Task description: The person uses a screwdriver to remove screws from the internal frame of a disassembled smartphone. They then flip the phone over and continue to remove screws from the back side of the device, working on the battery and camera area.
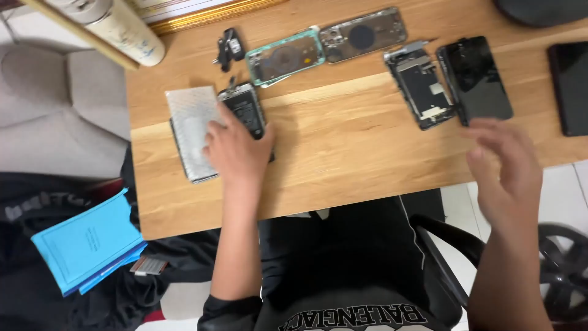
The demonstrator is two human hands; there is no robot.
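left hand is flat on the open phone, long axis pointing away; right hand hovers open, empty, well apart

Left hand: extended forward from a bare forearm that rises nearly straight up the view from the lower edge; held palm-down and flat, back of the hand turned to the camera, fingers spread slightly and pointed away from the body, nothing seen to be gripped. Right hand: raised at the right side on a bare forearm angled in from the lower right corner; held loosely open in the air, fingers relaxed and slightly curled, pointed up and to the left, blurred at the tips. The two hands are kept well apart.
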